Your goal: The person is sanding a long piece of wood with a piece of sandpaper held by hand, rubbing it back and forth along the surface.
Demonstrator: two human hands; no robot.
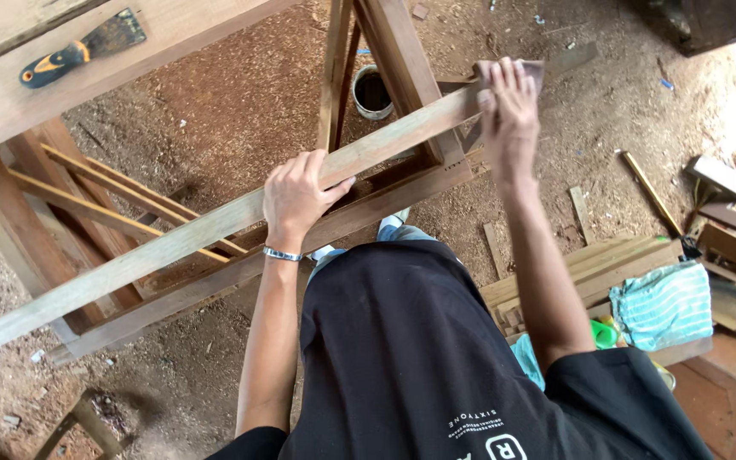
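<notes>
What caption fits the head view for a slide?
Left hand grips a long wooden rail while the right hand presses sandpaper on its far end.

place: looks like a woodworking shop, pretty rough one
floor: dirt covered in sawdust (240, 94)
wood: bare timber frame (402, 51), loose planks (606, 264) and offcuts lying around
tools: putty knife (83, 47) on a board, small tin (373, 91) below

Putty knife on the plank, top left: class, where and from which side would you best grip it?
Probably by the black-and-orange handle, coming from the lower left: the putty knife lies flat on the plank, handle end free, its flat blade pointing up-right.
</notes>
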